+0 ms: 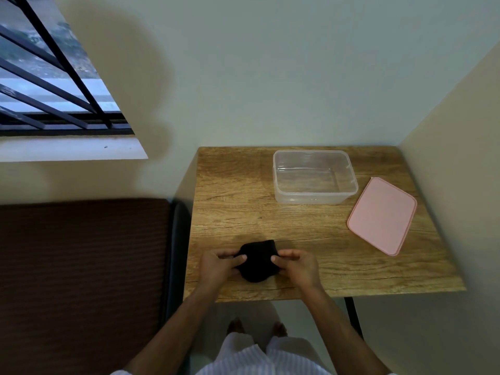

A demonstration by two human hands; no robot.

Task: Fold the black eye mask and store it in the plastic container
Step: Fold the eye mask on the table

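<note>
The folded black eye mask (258, 261) lay on the surface (311, 239) between both hands; left hand (217, 266) fingers (241, 257) and right hand (299, 265) fingers pinched its opposite edges.

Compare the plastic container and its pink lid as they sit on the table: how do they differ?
The plastic container is clear and see-through; the pink lid is opaque. The container is a deep open box with nothing inside; the lid is a flat panel. The container sits square near the table's far edge; the lid lies angled to its right, apart from it. Both are rounded rectangles resting on the wood, untouched by either hand.
</note>
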